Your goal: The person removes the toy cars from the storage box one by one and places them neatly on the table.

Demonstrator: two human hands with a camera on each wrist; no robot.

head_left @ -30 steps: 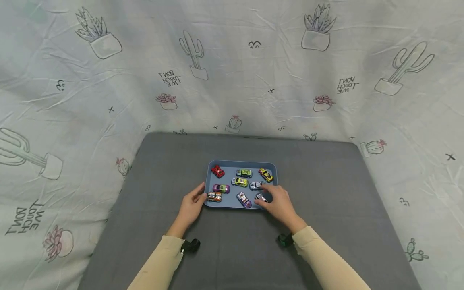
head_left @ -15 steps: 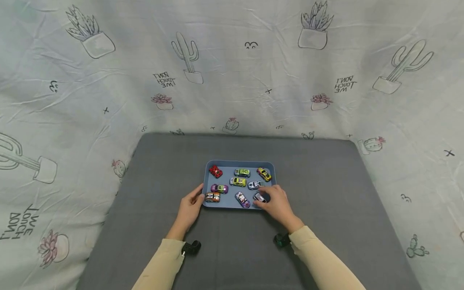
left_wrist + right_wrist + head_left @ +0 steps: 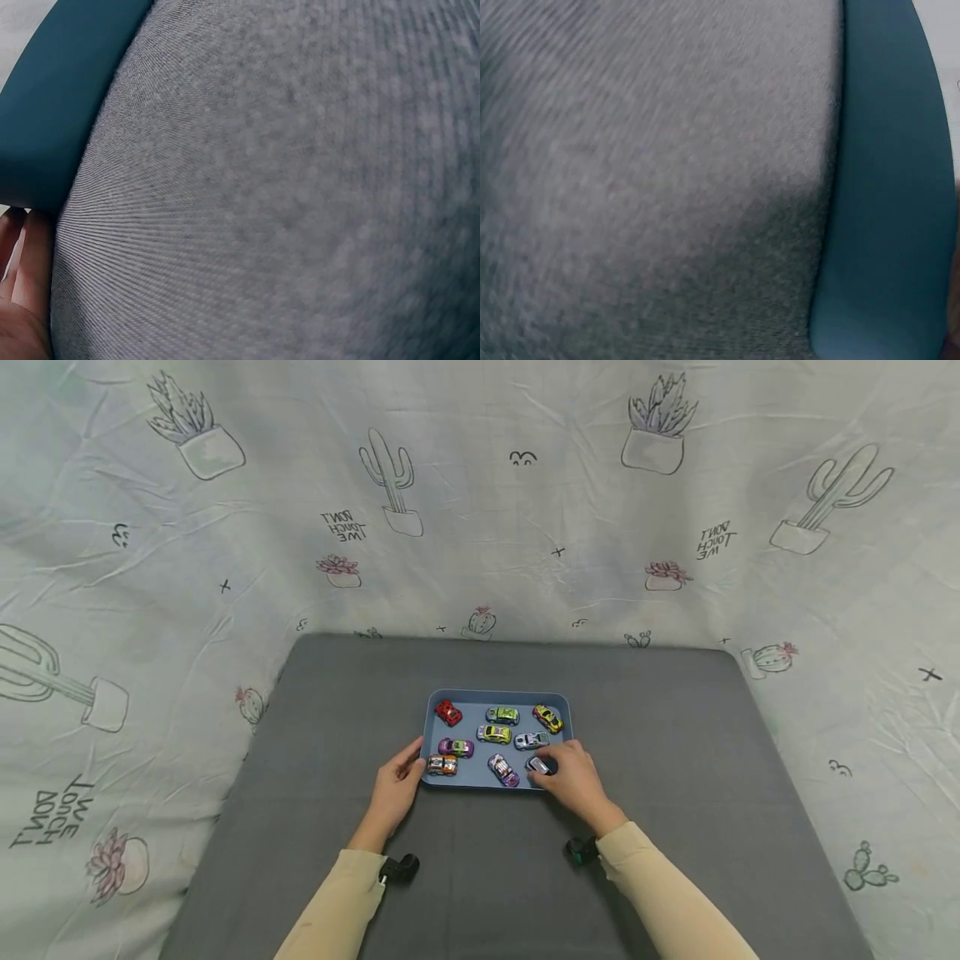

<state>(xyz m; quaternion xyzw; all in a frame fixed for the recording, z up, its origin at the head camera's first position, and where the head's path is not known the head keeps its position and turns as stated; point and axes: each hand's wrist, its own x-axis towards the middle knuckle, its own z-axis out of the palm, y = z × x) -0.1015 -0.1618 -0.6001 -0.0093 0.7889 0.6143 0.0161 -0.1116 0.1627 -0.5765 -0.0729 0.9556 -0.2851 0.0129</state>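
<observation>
A blue-grey tray (image 3: 476, 775) holds several small toy cars in the head view. At its near right corner my right hand (image 3: 576, 783) pinches a silver toy car (image 3: 537, 765) between thumb and fingers, covering part of it. My left hand (image 3: 393, 787) rests against the tray's left side, fingers fairly straight, next to an orange-and-white toy car (image 3: 442, 765). In the left wrist view, the left fingers (image 3: 34, 262) touch the tray's outer wall (image 3: 56, 105). Only the tray's wall (image 3: 889, 187) and a sliver of the hand show in the right wrist view.
Around the silver car lie a white-and-purple car (image 3: 503, 771) and a pale blue-and-white car (image 3: 532, 741). A red car (image 3: 448, 712) and a yellow car (image 3: 547, 718) sit towards the tray's far corners. Grey cloth (image 3: 487, 877) covers the table, with a printed curtain (image 3: 480, 485) behind.
My right thumb and fingers have drawn together around the silver car, uncovering more of the pale blue-and-white car. The left hand stays at the tray's side.
</observation>
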